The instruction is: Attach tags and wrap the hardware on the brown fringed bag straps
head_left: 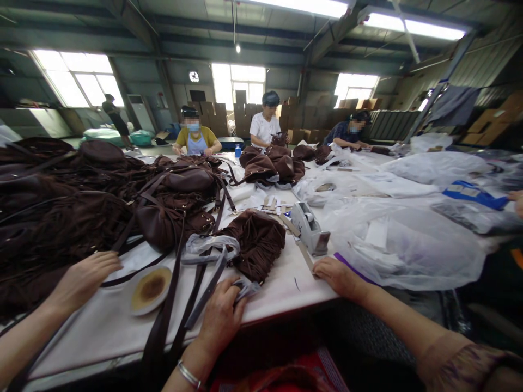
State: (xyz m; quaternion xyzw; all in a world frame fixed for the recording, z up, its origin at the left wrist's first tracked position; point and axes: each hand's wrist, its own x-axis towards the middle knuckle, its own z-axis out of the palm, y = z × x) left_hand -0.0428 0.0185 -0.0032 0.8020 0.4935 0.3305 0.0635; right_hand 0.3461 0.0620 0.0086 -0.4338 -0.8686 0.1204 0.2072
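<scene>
My left hand [223,310], with a silver bracelet at the wrist, is closed on a bunch of clear plastic wrap [248,288] at the table's front edge. Just beyond lies a dark brown fringed bag [259,239]. More plastic is wound round a strap [210,247] beside it. My right hand [339,276] pinches the near end of a narrow grey-brown strip [305,257], which runs up beside a grey tape dispenser [309,226]. A purple strip [354,268] passes behind that hand.
At the left, another person's hand [92,275] rests near a white dish with a brown stain [134,283]. Brown bags [61,212] are heaped behind it. Plastic bags [412,245] cover the right side. Several people sit or stand across the table [281,305].
</scene>
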